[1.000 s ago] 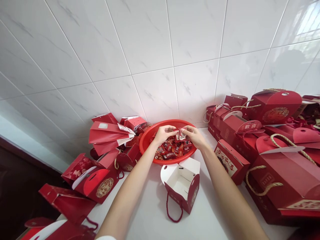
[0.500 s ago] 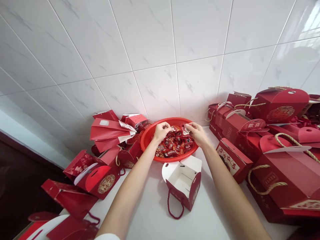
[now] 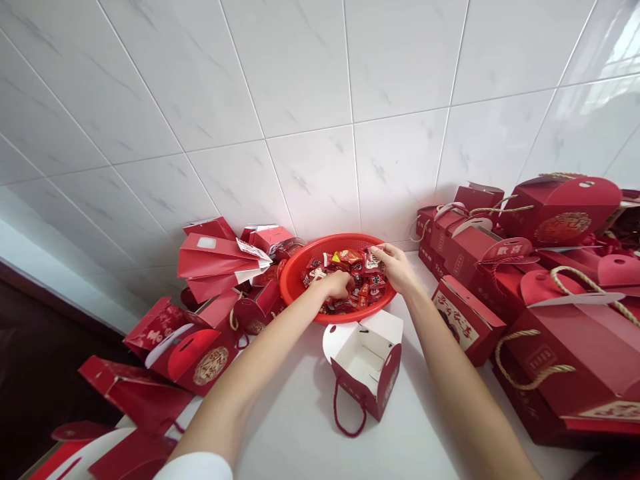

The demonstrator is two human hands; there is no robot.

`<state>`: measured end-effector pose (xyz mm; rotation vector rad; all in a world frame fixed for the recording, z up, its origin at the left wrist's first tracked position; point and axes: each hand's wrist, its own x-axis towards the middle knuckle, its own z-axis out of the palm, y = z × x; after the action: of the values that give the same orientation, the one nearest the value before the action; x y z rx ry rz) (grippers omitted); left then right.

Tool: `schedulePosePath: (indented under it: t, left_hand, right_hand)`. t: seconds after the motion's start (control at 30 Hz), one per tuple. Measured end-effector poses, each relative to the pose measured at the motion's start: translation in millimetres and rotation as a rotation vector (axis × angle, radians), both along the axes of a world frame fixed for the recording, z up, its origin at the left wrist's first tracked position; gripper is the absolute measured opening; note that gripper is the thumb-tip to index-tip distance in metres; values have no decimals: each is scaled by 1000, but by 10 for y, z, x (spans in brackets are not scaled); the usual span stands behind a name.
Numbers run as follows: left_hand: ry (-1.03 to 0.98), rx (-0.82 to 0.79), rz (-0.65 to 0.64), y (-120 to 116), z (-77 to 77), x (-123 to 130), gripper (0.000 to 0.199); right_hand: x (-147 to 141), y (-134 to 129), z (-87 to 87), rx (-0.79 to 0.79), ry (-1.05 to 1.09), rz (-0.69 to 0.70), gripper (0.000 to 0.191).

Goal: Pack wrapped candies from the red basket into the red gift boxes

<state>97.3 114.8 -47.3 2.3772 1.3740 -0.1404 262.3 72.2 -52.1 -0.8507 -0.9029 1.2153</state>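
Observation:
A red plastic basket [image 3: 290, 283] holds many small wrapped candies [image 3: 363, 293], mostly red. My left hand [image 3: 339, 285] reaches down among them, its fingers curled and partly hidden; whatever they grip cannot be made out. Over the basket's right side, my right hand [image 3: 395, 267] pinches a red-and-white wrapped candy [image 3: 372, 261] between thumb and fingers. Just in front of the basket stands an open gift box [image 3: 367, 367], dark red outside and white inside, with its flaps up and a dark red cord handle hanging down its front.
Red gift boxes with gold rope handles [image 3: 565, 353] are stacked on the right. More red boxes [image 3: 200, 360], some folded or tipped, crowd the left side. A white tiled wall [image 3: 310, 180] rises behind the basket, and the white tabletop [image 3: 310, 427] lies underneath.
My left hand has moved from the basket's back, down and toward me into the candies. My right hand stays in place with its candy.

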Motion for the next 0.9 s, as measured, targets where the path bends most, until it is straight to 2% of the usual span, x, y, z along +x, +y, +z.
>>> schedulePosePath:
  t: [0.13,0.3,0.43,0.53,0.6,0.67,0.77,0.83,0.9]
  left_hand:
    - [91,-7,-4,-5,-20,57,40]
    - [43,-35,33,23,-3,21,28]
    - [-135,-14,58,29,154,-98,21]
    - [-382,-8,42,-45,335,-219,26]
    - [-596,-77,12,-157,460,-311,30]
    - [-700,-191,-45,-324,581,-399,34]
    - [-588,-359,-169,-638,749,-491,39]
    - [-493,-315,-178,-850,838,-520,37]
    - [-365,-244,-102,-1031,894,-536,35]
  right_hand:
    - [1,8,-11,3,-11,-5,51]
    - [-1,-9,3,2,-8,-2,50]
    - [7,-39,46,-15,19,15,54]
    - [38,-92,125,-14,24,35,57]
    - [69,-160,212,17,2,57,56]
    - [100,-263,323,67,-57,106,52]
    - [132,-467,513,155,-229,240,43]
    - [139,-612,634,206,-398,342,39]
    - [134,-739,729,252,-602,465,36]
